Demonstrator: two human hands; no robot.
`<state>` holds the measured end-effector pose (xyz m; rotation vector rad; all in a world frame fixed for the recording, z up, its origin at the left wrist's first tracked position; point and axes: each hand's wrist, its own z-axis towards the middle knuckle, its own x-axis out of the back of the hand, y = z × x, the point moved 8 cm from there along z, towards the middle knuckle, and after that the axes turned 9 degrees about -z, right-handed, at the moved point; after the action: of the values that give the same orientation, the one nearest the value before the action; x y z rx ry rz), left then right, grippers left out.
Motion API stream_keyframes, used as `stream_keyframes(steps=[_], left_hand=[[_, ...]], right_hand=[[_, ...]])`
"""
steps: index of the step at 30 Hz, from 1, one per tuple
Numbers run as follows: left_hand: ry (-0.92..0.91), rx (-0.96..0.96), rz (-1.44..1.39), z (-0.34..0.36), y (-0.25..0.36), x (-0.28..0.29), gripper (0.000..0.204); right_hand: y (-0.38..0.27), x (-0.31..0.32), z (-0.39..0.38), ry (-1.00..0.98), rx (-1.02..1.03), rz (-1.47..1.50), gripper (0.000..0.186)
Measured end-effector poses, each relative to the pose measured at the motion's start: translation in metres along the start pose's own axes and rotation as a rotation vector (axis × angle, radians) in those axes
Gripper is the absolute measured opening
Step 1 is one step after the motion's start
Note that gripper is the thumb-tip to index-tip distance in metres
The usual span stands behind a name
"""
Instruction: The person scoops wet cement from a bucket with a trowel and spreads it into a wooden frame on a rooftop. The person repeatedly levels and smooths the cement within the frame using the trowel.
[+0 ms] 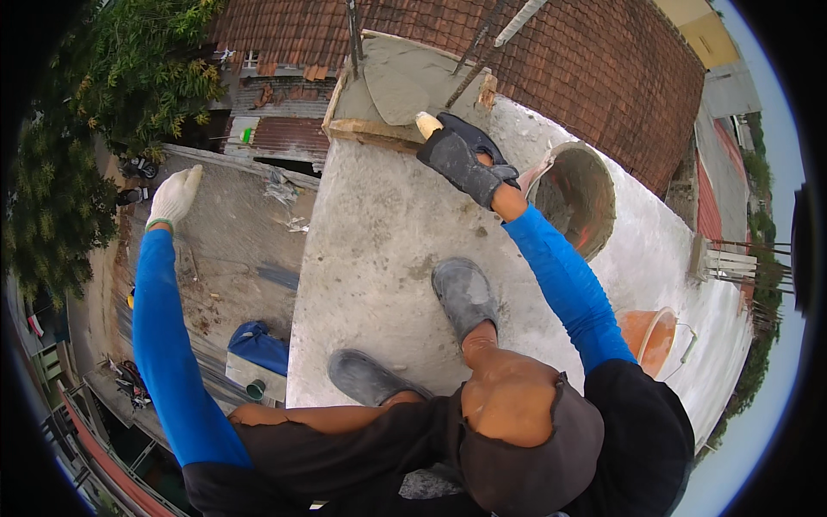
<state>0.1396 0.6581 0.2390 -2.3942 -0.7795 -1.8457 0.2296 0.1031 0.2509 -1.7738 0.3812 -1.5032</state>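
Observation:
My right hand (465,159), in a black glove, is closed round the pale wooden handle (427,125) of a trowel. Its leaf-shaped, mortar-grey blade (396,91) lies over wet cement (439,77) inside a wooden form board (379,135). Steel reinforcing bars (354,39) rise out of that cement. Off to the left, my left hand (175,198) in a white knit glove is held out in the air, fingers straight and together, with nothing in it. Beside my right wrist stands a round cement-crusted bucket (573,194).
I am standing on a raised concrete slab (370,258), whose left edge drops to a yard (233,258) far below. An orange bucket (648,340) with a wire handle is at the right. Beyond the form lies a tiled roof (586,77). Trees (129,69) fill the far left.

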Motion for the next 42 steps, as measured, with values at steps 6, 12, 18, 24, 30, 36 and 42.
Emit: stream_keyframes(steps=[6, 12, 18, 24, 30, 36, 42], left_hand=[[0.062, -0.054, 0.005, -0.002, 0.01, 0.01, 0.065], [0.029, -0.052, 0.028, -0.001, 0.012, 0.005, 0.065], [-0.006, -0.036, 0.049, 0.003, 0.013, 0.006, 0.068], [0.013, -0.095, 0.038, 0.008, 0.016, 0.0, 0.067], [0.034, -0.09, 0.053, 0.012, 0.016, -0.003, 0.066], [0.022, -0.108, 0.059, 0.01, 0.016, -0.002, 0.065], [0.032, -0.125, 0.024, 0.005, 0.02, -0.001, 0.064]], right_hand=[[-0.009, 0.013, 0.013, -0.025, 0.048, -0.245, 0.046], [-0.016, 0.031, 0.013, 0.151, 0.204, -0.088, 0.042], [-0.011, 0.019, 0.025, 0.266, 0.538, -0.914, 0.034], [0.016, 0.013, 0.042, -0.049, 0.246, -0.42, 0.045], [0.013, 0.021, 0.051, -0.079, 0.162, -0.099, 0.049], [0.017, 0.016, 0.042, -0.115, 0.046, 0.044, 0.041], [0.007, 0.016, 0.058, -0.029, 0.134, -0.332, 0.039]])
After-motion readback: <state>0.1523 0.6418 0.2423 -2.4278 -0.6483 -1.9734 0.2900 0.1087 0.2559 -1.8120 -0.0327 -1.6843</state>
